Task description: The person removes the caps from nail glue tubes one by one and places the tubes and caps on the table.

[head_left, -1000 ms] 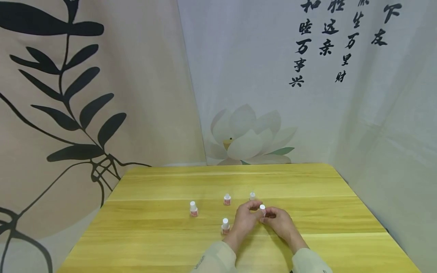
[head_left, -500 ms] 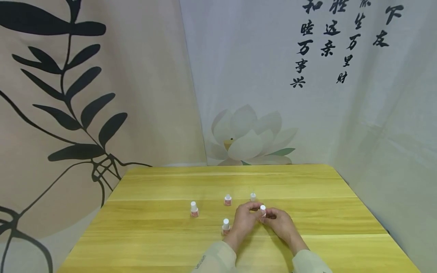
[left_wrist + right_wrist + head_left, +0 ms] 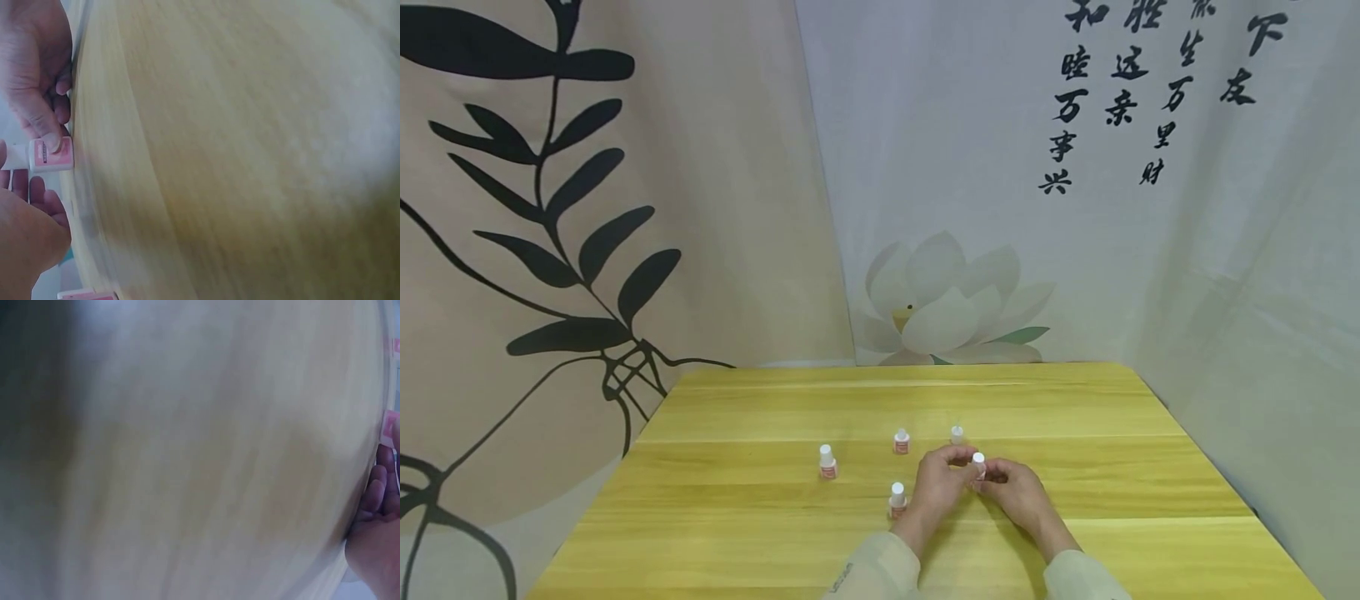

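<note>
Since little differs from a second ago, I judge the work unadvanced, with the left hand's [image 3: 937,488] fingers pinching at the cap [image 3: 18,157] and the right hand's [image 3: 1019,497] holding one upright bottle [image 3: 60,161] at the worktop [image 3: 760,517].

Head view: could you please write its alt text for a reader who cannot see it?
A person's left hand and right hand hold a small white-capped bottle between them at a wooden table. Four more small bottles stand nearby, one partly hidden behind the left hand. Behind is a backdrop with dark leaves, a pale lotus and Chinese characters.
</note>
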### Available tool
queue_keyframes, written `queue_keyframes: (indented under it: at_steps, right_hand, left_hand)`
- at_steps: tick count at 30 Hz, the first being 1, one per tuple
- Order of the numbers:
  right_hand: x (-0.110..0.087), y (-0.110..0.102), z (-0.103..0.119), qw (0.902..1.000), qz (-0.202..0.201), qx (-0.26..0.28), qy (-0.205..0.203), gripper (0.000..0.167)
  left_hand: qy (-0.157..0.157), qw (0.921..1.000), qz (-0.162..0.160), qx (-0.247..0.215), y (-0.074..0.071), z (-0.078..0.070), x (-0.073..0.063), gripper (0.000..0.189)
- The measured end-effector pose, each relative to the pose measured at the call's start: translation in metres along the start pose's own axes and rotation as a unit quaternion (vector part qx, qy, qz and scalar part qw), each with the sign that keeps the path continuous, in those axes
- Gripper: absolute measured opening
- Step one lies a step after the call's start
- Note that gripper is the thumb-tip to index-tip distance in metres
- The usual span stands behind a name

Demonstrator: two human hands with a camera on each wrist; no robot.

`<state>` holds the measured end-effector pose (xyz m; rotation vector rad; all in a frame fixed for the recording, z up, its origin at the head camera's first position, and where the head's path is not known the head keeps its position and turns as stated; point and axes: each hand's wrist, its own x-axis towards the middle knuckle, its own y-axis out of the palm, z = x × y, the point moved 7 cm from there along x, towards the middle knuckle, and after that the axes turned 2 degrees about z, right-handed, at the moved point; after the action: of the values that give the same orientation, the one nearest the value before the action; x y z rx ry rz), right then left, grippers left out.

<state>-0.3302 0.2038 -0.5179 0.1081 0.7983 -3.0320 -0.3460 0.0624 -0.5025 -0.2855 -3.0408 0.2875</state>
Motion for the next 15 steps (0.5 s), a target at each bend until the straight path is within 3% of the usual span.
queue_keyframes:
  at_steps: [15]
  right_hand:
    - [0.0003,0.0004,-0.0002,0.9999,0.010,0.006,-0.003,0.022]
  left_hand:
    - [0.005,0.9999,0.008,-0.007,-0.0002,-0.0001,0.0001,0.019]
